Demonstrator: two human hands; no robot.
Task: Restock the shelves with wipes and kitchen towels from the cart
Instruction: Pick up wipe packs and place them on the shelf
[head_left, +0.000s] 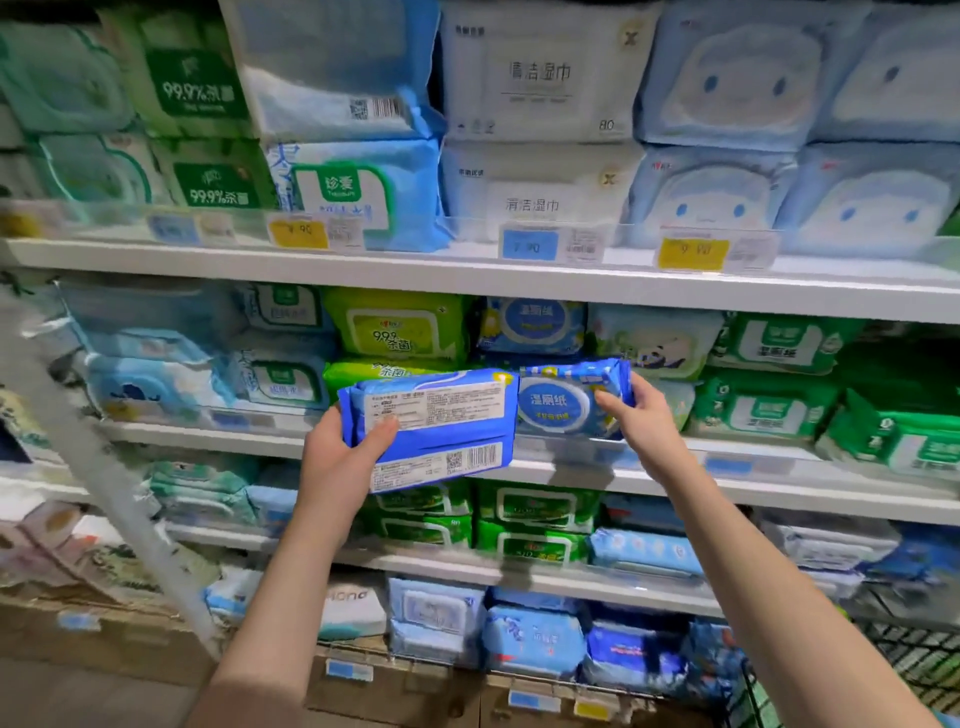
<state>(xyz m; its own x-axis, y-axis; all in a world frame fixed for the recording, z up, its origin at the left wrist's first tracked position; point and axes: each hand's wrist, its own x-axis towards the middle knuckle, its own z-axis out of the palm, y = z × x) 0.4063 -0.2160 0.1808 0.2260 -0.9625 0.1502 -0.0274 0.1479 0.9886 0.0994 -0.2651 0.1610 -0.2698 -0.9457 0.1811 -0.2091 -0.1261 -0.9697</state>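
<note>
My left hand (345, 447) grips a blue pack of wipes (441, 431) by its left end, back side facing me with the barcode showing, held in front of the second shelf (597, 478). My right hand (641, 415) holds a second blue wipes pack (563, 402), front label facing me, right at that shelf's front edge below a matching blue pack (532, 325). The two held packs touch side by side.
Shelves above and below are packed with wipes in blue, green and white wrappers. Price tags (691, 253) line the shelf edges. A grey upright post (104, 467) slants at the left. A cart's wire mesh (914, 670) shows at the bottom right.
</note>
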